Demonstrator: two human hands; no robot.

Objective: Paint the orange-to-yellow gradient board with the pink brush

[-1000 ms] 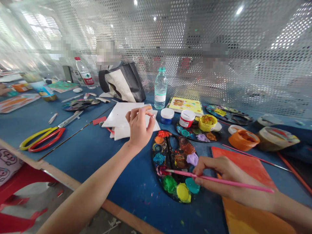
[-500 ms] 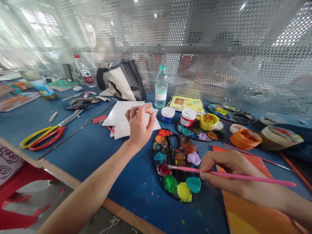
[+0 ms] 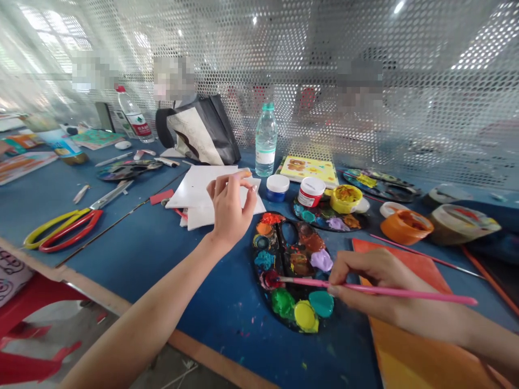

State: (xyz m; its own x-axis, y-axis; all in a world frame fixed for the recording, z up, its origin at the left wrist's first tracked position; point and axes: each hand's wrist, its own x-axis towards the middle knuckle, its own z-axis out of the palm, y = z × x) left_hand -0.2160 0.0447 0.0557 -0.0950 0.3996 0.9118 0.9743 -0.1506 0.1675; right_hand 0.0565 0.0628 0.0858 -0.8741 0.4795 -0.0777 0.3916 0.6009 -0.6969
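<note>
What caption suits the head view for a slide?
Right hand holds a pink paintbrush at the red paint on a palette; left hand hovers over white boards.

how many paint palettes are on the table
4 palettes. One under the pink paintbrush in the right hand; one behind it, beside the red-lidded jar; one further right, near the perforated screen; one far left, beyond the scissors. More could be hidden at the far left.

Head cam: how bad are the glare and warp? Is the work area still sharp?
Head view: strong wide-angle bowing, with the wooden table edge curving visibly. Glare blows out the perforated metal screen at upper right, and the window is overexposed at upper left. The paint palette, right hand and pink paintbrush look fairly sharp and evenly lit, with only soft shadows.
</note>
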